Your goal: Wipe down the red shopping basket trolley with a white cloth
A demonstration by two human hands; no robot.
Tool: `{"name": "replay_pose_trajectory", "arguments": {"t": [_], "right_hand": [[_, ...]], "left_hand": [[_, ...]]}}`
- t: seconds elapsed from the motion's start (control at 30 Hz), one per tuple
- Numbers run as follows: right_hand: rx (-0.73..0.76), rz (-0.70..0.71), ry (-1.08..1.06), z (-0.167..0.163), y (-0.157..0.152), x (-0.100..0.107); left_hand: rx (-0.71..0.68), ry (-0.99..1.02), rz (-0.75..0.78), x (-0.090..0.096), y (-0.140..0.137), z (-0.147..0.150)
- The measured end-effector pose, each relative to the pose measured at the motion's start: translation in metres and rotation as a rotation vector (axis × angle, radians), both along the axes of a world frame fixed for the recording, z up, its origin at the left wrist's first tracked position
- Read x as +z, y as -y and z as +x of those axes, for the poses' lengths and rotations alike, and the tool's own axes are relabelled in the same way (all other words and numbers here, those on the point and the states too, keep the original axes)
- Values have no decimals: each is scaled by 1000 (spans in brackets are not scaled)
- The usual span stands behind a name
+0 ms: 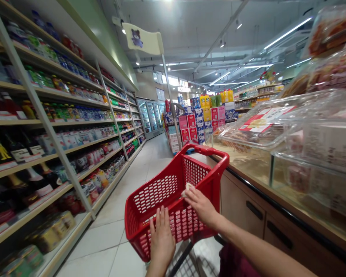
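Left hand [162, 240] lies flat, unclenched; right hand [202, 206] pinches a white wad [187, 189]. Red cart [181, 223] slants lengthwise beneath them, handle [208, 150] beyond the right.

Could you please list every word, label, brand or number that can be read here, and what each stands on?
No text can be read with certainty.
Red-and-white label on clear food pack: blurred.
Stacked red boxes: too small.
Shelved bottles: too small or blurred.
Flag-shaped sign: bear picture, no words visible.
Red cart: none visible.
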State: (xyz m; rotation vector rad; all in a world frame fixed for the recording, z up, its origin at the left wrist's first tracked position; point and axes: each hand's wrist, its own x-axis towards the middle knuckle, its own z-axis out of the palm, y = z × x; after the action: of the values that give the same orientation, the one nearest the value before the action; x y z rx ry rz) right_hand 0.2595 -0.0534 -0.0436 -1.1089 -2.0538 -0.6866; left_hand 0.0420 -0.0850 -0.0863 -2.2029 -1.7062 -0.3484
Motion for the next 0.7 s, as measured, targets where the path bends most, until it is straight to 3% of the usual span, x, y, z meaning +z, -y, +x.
{"name": "replay_pose_trajectory", "arguments": {"t": [0.07,0.2,0.4,0.6,0.7], "right_hand": [[-23,-15,-3,0,-1,2],[-209,-24,-121,5,-6,10],[-1,-34,20,-31,0,-10],[-200,-34,-129,-17,-5,-2],[-122,3,-76,-36,0,-12]], "left_hand": [[-8,16,8,1,1,0],[-11,38,-16,5,4,3],[-2,36,-44,12,6,4],[-10,53,-46,10,6,6],[-1,67,-65,9,6,8]]}}
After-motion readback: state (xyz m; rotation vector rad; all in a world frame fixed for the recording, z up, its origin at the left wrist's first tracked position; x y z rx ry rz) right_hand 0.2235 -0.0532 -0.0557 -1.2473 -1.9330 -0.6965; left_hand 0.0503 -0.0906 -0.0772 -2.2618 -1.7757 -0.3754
